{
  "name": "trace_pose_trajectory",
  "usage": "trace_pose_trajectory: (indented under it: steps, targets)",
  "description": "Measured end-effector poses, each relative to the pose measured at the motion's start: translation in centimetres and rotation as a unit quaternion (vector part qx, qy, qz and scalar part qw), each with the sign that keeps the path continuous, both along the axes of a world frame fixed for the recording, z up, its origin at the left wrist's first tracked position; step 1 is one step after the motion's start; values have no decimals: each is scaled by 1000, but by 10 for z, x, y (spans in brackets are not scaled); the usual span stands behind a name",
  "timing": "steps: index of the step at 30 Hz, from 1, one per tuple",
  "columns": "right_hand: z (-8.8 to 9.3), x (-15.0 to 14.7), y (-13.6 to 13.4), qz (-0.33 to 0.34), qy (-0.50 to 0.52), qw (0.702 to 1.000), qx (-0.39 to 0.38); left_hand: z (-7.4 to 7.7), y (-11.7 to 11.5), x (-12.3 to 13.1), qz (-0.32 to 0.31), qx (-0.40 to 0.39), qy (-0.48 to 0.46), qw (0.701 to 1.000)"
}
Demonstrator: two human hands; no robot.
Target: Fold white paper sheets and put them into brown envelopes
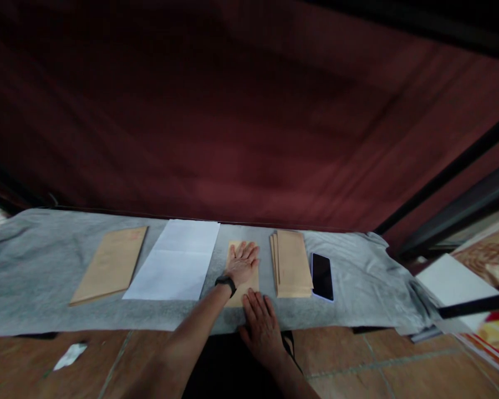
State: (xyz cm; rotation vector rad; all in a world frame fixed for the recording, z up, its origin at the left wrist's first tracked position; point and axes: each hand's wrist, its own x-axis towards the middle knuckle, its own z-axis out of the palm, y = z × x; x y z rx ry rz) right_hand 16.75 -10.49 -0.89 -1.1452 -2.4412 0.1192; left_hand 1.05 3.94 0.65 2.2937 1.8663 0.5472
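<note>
A brown paper envelope [235, 301] lies on the grey cloth straight in front of me. My left hand [242, 265], with a dark band on the wrist, rests flat on its upper part, fingers spread. At the envelope's lower right corner is my right hand [261, 321], palm down with the fingers stretched out and the tips touching the paper. Both hands cover much of the envelope. To the left lie white paper sheets [177, 260] with a crease across them. A small fanned stack of brown envelopes [293, 263] sits just to the right.
Another pile of brown envelopes [112, 263] lies further left on the grey cloth [33, 277]. A phone [322, 277] with a dark screen is right of the fanned stack. Behind hangs a dark red cloth [233, 138]. A white scrap [70, 356] lies on the tiled floor.
</note>
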Motion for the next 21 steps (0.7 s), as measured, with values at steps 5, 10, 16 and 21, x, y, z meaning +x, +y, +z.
trace_pose_trajectory:
  steps: [5,10,16,21]
  targets:
    - [-4,-2,1,-4,3,1000,6,-1,-36,-2,-20,5,5,1000]
    - [-9,-2,2,-13,-15,1000,8,-1,-71,-10,-47,-9,21,999]
    - [-1,-3,-2,-22,-26,999,0,-2,-118,-19,-66,2,44,997]
    - [5,-3,4,-27,5,999,-28,0,-162,-32,-90,40,60,993]
